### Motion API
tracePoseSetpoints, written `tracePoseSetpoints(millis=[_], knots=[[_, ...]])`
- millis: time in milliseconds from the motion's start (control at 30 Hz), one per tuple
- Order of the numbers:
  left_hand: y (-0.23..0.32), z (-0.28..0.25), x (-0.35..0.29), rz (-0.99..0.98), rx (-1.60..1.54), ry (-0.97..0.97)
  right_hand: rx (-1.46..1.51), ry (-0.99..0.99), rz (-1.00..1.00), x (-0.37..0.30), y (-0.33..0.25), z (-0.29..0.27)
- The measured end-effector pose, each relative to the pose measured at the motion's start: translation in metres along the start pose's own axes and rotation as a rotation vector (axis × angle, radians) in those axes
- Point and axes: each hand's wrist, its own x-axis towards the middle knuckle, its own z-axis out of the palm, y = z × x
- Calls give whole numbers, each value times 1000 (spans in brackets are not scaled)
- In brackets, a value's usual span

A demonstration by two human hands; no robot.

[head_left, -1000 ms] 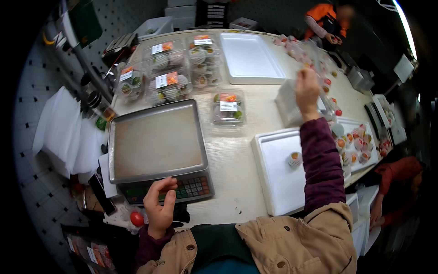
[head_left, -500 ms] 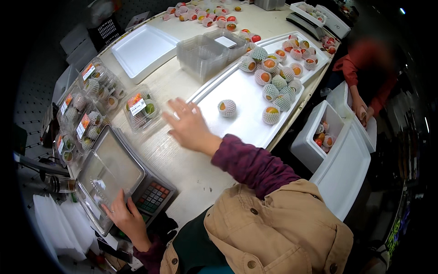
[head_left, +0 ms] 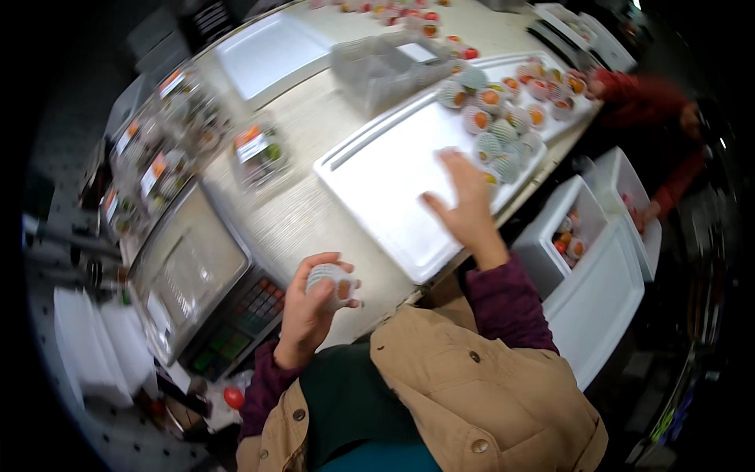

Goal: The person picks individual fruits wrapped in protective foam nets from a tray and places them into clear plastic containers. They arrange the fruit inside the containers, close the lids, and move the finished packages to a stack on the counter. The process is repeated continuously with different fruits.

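My left hand (head_left: 308,311) is closed round a fruit in a white foam net (head_left: 330,285), held over the table's near edge beside the scale. Over the white foam lid (head_left: 385,200) hovers my right hand (head_left: 469,206), its thumb and forefinger spread and nothing visible in it. Several net-wrapped fruits (head_left: 489,126), orange and green, are heaped just past that hand at the lid's far end. A clear plastic box (head_left: 185,263) lies on the scale (head_left: 236,311) to my left.
One packed, labelled fruit box (head_left: 259,156) stands mid-table, with several more packed boxes (head_left: 169,169) at left. Behind are stacked clear containers (head_left: 385,75) and another white lid (head_left: 271,55). A co-worker in red sleeves (head_left: 641,102) reaches in at right, near a white foam box (head_left: 554,224).
My left hand has left the box on the scale and now holds a fruit. The lone fruit has gone from the lid. My right hand moved right; the co-worker's hand reached the far fruits.
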Motion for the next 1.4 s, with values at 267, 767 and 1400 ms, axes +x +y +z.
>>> tracePoseSetpoints(millis=[267,767,1400], knots=[[56,-26,-48,356,360,242,-312,-134,247,-17,63,10],[166,-165,-20,348,2002,612,397,-435,-696,115,-259,225],[76,-32,-43,623,1449,366,-479,294,-283,196,108,46]])
